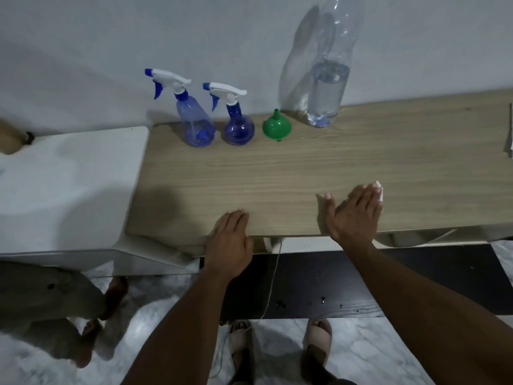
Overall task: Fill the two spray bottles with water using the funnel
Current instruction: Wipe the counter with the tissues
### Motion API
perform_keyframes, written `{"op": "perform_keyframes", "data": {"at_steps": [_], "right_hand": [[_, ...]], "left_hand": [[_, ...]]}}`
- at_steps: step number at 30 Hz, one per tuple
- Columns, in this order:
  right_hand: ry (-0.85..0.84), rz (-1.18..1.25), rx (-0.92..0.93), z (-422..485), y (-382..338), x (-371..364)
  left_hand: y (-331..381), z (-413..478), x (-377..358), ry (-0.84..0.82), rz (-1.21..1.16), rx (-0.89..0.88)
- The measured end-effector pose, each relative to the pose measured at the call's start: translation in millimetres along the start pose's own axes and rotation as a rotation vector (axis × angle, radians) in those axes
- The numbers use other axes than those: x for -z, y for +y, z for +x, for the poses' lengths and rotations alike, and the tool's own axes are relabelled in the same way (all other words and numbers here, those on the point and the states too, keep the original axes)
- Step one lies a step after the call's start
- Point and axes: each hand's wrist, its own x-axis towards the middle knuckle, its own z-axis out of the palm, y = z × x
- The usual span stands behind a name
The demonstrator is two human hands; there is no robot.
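Two blue spray bottles with white trigger heads stand at the back of the wooden table [305,173]: a taller conical spray bottle [194,120] and, right of it, a round spray bottle [238,126]. A green funnel [277,126] sits upside down, spout up, beside the round one. A large clear water bottle [326,90], partly full, stands further right against the wall. My left hand [229,240] rests flat on the table's front edge. My right hand [355,212] lies flat on the tabletop, fingers straight. Both hands are well short of the bottles and hold nothing.
A white cabinet [69,190] adjoins the table on the left. A thin white cord [273,282] hangs from the table's front edge. A dark shelf [319,287] with water drops lies below. Another person's feet [111,298] stand on the marble floor at left.
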Motion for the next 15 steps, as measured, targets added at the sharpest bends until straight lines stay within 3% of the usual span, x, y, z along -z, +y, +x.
{"op": "perform_keyframes", "data": {"at_steps": [5,15], "right_hand": [[0.054,0.046,-0.146,-31.1,-47.6,-23.8],[-0.011,0.017,0.048,-102.3,-209.8,-85.8]], "left_hand": [[-63.4,-19.8,10.5,0.016,0.001,0.014],[-198.0,-48.6,40.5,0.05,-0.04,0.048]]}}
